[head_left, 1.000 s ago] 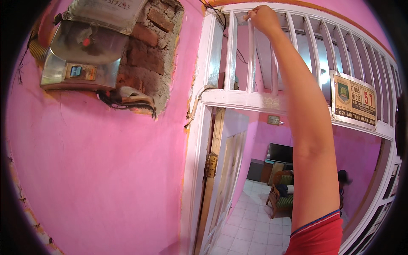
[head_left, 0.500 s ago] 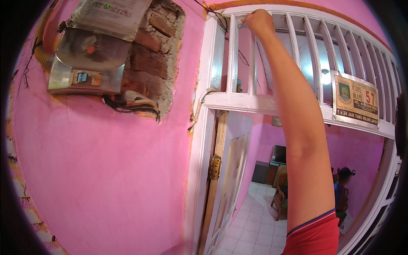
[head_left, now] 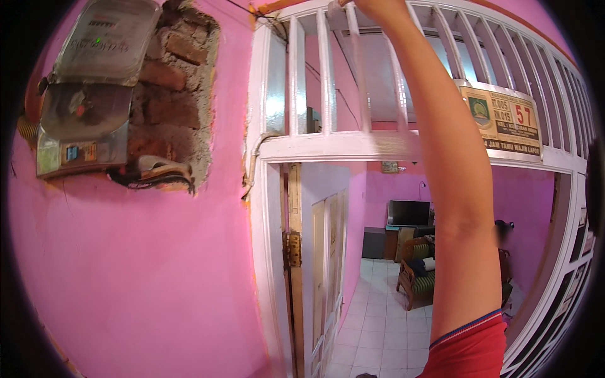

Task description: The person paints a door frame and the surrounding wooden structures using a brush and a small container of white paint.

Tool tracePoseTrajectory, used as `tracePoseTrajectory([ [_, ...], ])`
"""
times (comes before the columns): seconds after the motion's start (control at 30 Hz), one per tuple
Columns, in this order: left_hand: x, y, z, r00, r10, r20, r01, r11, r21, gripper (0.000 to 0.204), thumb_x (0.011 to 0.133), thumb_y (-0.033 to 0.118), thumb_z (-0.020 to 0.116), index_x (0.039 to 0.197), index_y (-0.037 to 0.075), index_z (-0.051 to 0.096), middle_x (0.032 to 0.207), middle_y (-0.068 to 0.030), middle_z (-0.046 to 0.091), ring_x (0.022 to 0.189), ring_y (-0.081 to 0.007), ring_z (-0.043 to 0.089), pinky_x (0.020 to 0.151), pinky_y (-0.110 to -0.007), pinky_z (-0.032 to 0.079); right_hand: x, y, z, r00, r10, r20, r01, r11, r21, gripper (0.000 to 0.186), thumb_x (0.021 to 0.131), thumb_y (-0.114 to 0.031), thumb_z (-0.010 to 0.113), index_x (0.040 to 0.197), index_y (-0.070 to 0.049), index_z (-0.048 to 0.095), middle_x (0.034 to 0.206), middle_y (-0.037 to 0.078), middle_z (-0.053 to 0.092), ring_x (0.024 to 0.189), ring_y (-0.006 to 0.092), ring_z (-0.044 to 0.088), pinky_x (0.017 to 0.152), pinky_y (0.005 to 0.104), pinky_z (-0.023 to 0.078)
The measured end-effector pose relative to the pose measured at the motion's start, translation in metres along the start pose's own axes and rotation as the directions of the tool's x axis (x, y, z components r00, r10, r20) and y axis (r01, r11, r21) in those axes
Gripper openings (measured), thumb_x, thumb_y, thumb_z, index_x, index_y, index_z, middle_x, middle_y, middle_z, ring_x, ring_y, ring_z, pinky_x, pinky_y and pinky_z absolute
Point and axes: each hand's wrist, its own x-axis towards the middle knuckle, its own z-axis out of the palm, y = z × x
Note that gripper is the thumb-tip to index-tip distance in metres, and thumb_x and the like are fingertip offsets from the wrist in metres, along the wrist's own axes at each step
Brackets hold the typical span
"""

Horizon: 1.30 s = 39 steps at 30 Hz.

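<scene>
My right arm, in a red sleeve, stretches up across the doorway to the white barred transom [head_left: 324,75]. My right hand [head_left: 375,9] is at the transom's top rail, cut off by the upper edge of the picture; its fingers are closed around a small pale thing [head_left: 340,6] that I cannot make out. A sign plate [head_left: 507,123] is fixed to the bars right of my arm. My left hand is out of view.
Left, an electricity meter [head_left: 101,44] beside exposed brick [head_left: 173,82] and loose cables [head_left: 164,170] on the pink wall. An open panelled door [head_left: 328,264]. Inside, a television [head_left: 408,213], a cushioned wooden chair [head_left: 416,283], and a person [head_left: 504,230] half hidden behind my arm.
The view has shifted, moving meter and door frame leftward. My right hand sits higher in the picture, partly cropped. The person inside is more hidden by my arm than half a second ago.
</scene>
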Motion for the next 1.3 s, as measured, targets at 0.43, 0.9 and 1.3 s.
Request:
tracePoseTrajectory([
  [0.43,-0.010,-0.013,0.009,0.999,0.042,-0.024,-0.043,0.998,-0.047,0.053,0.086,0.025,0.083,0.127,0.004,0.057,0.104,-0.0102,0.071,0.091,-0.0208,0.067,0.079,-0.033,0.053,0.006,0.034,0.047,0.994,-0.052,0.096,0.071,0.976,-0.207,0.023,0.083,-0.016,0.064,0.085,0.005,0.074,0.094,0.030,0.070,0.095,0.0433,0.069,0.085,0.0468,0.056],
  [0.9,-0.019,-0.017,0.017,0.998,0.043,-0.055,-0.048,0.994,-0.096,0.053,0.086,0.024,0.083,0.127,0.002,0.057,0.104,-0.0113,0.071,0.091,-0.0185,0.066,0.078,-0.033,0.053,0.016,0.041,0.051,0.989,0.120,-0.087,-0.129,0.985,-0.114,0.028,0.080,-0.021,0.070,0.084,0.007,0.073,0.091,0.031,0.070,0.093,0.0411,0.071,0.082,0.0449,0.057],
  [1.3,-0.024,-0.017,0.028,0.988,0.100,-0.118,-0.116,0.984,-0.137,0.056,0.085,0.022,0.084,0.129,0.002,0.056,0.105,-0.0113,0.071,0.091,-0.0187,0.067,0.079,-0.034,0.054,-0.003,0.022,0.053,0.960,0.140,-0.243,-0.131,0.990,0.055,0.033,0.082,-0.022,0.065,0.080,0.010,0.070,0.089,0.033,0.069,0.093,0.0431,0.071,0.080,0.0470,0.057],
])
